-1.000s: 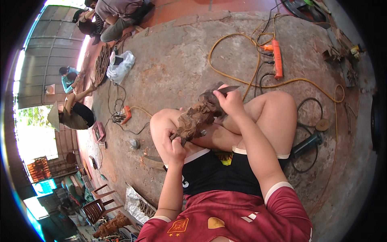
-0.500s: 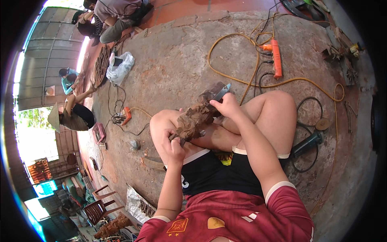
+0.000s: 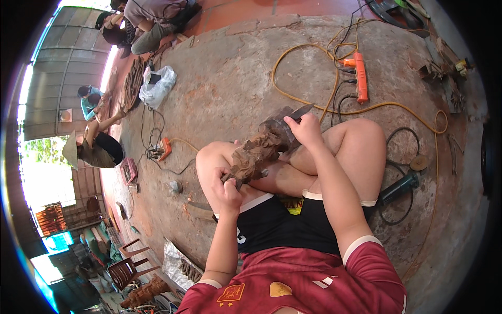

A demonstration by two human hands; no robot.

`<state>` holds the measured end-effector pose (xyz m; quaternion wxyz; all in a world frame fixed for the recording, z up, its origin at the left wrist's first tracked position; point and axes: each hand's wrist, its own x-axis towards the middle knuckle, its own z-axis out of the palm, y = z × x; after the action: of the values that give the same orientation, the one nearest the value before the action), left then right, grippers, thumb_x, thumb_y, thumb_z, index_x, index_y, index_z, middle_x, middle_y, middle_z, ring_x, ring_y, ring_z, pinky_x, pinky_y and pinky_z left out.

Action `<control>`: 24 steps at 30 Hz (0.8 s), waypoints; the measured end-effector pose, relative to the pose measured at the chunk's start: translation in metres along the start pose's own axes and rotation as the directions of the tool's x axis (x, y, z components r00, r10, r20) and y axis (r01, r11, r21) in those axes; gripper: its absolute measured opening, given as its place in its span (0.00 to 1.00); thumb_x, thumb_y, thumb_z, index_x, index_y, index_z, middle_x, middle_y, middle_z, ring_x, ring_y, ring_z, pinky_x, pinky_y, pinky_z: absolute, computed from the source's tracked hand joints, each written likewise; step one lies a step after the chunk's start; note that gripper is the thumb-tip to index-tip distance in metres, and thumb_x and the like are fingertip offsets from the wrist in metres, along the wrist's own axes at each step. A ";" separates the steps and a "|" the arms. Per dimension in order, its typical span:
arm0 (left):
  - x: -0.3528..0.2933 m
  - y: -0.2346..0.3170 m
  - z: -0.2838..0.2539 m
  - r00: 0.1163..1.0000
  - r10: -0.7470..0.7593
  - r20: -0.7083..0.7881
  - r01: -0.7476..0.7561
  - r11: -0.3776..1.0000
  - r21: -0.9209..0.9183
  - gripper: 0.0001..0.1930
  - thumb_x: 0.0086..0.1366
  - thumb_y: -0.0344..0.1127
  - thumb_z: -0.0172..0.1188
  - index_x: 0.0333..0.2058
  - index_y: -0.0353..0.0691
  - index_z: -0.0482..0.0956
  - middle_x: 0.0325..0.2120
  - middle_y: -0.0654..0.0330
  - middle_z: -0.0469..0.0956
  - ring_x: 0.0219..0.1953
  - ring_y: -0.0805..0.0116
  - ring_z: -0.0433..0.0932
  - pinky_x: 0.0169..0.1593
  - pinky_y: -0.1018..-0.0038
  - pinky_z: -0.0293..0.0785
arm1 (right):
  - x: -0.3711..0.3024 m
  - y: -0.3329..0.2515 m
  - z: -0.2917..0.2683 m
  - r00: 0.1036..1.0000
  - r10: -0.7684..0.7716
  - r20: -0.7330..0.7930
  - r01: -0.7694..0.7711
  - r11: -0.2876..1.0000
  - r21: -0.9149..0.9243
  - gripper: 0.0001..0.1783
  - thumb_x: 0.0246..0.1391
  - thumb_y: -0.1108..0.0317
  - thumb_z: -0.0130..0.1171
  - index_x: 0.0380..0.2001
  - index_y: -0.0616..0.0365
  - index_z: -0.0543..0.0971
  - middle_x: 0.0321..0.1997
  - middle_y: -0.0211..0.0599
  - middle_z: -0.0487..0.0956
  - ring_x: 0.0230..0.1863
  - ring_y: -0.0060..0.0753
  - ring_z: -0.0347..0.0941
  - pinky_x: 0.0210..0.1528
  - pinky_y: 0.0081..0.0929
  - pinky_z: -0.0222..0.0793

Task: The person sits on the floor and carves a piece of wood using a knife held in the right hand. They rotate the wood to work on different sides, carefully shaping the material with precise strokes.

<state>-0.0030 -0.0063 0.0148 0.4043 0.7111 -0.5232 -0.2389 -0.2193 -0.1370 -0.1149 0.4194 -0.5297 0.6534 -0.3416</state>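
A brown carved wooden piece (image 3: 255, 155) lies slantwise over my crossed shins, its rough block-like end farthest from me. My left hand (image 3: 228, 191) is closed around its near end, the thumb on top. At the far end, my right hand (image 3: 306, 130) grips a dark, flat, knife-like blade (image 3: 303, 111). The blade's pointed tip sticks out beyond my fingers, up and to the right. My right fingers are partly hidden, and I cannot tell whether the blade touches the wood.
An orange power strip (image 3: 361, 78) and yellow cable (image 3: 389, 104) lie ahead to the right. Beside my right knee rests a dark green power tool (image 3: 400, 189) with its cord. A plastic bag (image 3: 158, 88) sits far left, near several people. A brown chair (image 3: 125, 273) stands at lower left.
My right hand has shifted slightly right and turned the blade, whose dark pointed end now shows past my fingers. My left hand and the carving have hardly moved.
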 end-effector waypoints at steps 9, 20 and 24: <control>-0.008 0.000 0.003 0.999 0.030 0.018 -0.030 0.999 0.018 0.09 0.51 0.31 0.46 0.30 0.33 0.70 0.24 0.63 0.65 0.27 0.75 0.62 0.32 0.77 0.61 | -0.006 -0.010 0.005 0.993 -0.084 0.087 0.099 0.978 -0.183 0.23 0.45 0.50 0.70 0.23 0.65 0.83 0.30 0.53 0.82 0.36 0.55 0.80 0.40 0.45 0.75; -0.006 -0.010 0.003 0.993 0.113 0.022 -0.113 0.994 0.005 0.10 0.50 0.29 0.46 0.31 0.32 0.70 0.23 0.61 0.66 0.27 0.72 0.64 0.33 0.76 0.63 | -0.002 -0.008 0.001 0.995 -0.067 -0.079 0.083 0.970 0.230 0.19 0.49 0.54 0.70 0.24 0.62 0.85 0.23 0.46 0.82 0.24 0.40 0.79 0.30 0.32 0.72; -0.008 -0.010 0.002 0.994 0.096 0.053 -0.096 0.995 -0.006 0.10 0.48 0.28 0.49 0.30 0.32 0.70 0.22 0.57 0.68 0.27 0.67 0.66 0.34 0.73 0.66 | 0.000 -0.012 -0.006 0.998 -0.048 0.046 0.028 0.930 0.366 0.17 0.49 0.57 0.71 0.27 0.64 0.85 0.24 0.40 0.84 0.25 0.28 0.79 0.32 0.29 0.73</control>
<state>-0.0012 0.0020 0.0046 0.4025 0.6780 -0.5669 -0.2387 -0.2198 -0.1392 -0.1014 0.5211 -0.4641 0.5567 -0.4507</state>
